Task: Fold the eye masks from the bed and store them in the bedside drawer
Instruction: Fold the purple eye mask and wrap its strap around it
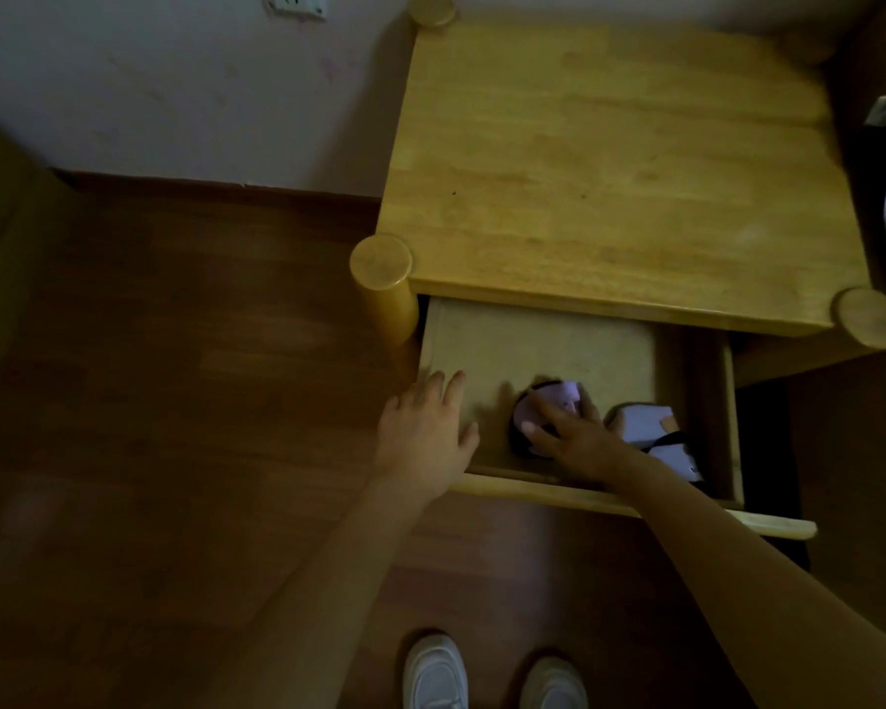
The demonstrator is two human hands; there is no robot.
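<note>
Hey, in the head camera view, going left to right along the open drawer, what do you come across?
Left hand at the drawer's left edge → folded eye mask under the right hand → second folded eye mask → the drawer's right wall.

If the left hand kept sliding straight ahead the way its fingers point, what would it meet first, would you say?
The left hand points up-image over the drawer, toward its back. The drawer floor ahead looks bare, so it would probably first meet the bedside table's front edge, though depth is unclear.

Wall socket (295, 3) above wooden floor (175, 376); 2 white shoes (435, 672).
</note>
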